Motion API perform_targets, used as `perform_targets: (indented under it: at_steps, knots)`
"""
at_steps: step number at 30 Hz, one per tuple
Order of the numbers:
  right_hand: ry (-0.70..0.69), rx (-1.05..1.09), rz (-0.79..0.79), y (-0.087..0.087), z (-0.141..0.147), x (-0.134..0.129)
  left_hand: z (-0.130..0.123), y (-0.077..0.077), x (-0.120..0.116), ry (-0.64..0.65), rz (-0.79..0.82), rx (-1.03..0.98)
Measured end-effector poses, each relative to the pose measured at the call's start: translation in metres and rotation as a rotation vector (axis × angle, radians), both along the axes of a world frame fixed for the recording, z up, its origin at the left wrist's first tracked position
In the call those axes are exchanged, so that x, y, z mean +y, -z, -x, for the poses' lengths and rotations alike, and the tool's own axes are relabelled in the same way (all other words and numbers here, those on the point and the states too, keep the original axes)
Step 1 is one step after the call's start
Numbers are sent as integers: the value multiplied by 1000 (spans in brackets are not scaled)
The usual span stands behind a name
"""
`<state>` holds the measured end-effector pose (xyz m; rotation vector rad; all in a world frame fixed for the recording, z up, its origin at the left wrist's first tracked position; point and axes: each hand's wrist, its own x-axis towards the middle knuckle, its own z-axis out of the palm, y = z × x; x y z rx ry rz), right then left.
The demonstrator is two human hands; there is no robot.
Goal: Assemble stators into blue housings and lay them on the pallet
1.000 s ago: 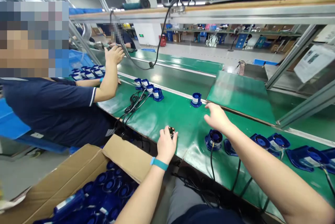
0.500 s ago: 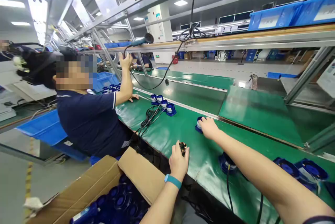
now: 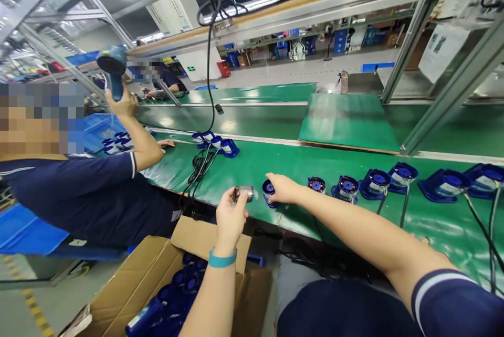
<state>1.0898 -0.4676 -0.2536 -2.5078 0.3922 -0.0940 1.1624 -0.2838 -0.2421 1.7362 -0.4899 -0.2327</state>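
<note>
My left hand [image 3: 231,217], with a teal band at the wrist, pinches a small metal motor part [image 3: 244,193] above the near edge of the green bench. Just right of it, my right hand [image 3: 280,188] has its fingers closed on a round blue housing [image 3: 268,190] at the bench surface. The metal part and that housing are close but apart. Right of my right hand, a blue housing with copper inside [image 3: 316,185] stands on the bench, and several more with black cables continue the row to the right.
A cardboard box [image 3: 129,269] of blue parts lies below left. At left a person [image 3: 79,190] holds up a blue tool [image 3: 114,66]. Blue housings [image 3: 229,147] with cables stand on the green bench [image 3: 252,169]. A black cable [image 3: 210,74] hangs overhead.
My view has turned right. My right hand has brought the blue housing nearer to my left hand. The metal part is now tipped sideways. The person's tool has turned upright.
</note>
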Motion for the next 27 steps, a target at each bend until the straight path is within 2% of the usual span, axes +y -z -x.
perform_targets:
  at_steps: [3, 5, 8, 10, 13, 17, 22, 25, 27]
  knots:
    - [40, -3, -52, 8, -1, 2, -3, -15, -19, 107, -32, -154]
    - [69, -21, -74, 10, 3, 7, -8, -14, -35, 207, -84, -242]
    - [101, -61, -140, 10, 11, 10, -12, -10, -52, 356, -277, -362]
    - [111, -79, -181, 10, 14, 9, -13, -10, -55, 442, -377, -445]
    - [79, -81, -198, 11, 16, 6, -13, -16, -52, 567, -444, -566]
    - [53, -102, -201, 13, 16, 6, -10, -24, -51, 600, -546, -668]
    - [11, -55, -171, 11, 17, 9, -9, -24, -53, 596, -793, -632]
    - [34, -55, -103, 7, 23, 14, -13, -14, -47, 580, -666, -486]
    - [85, -71, -49, 3, 28, 23, -16, -1, -37, 551, -524, -294]
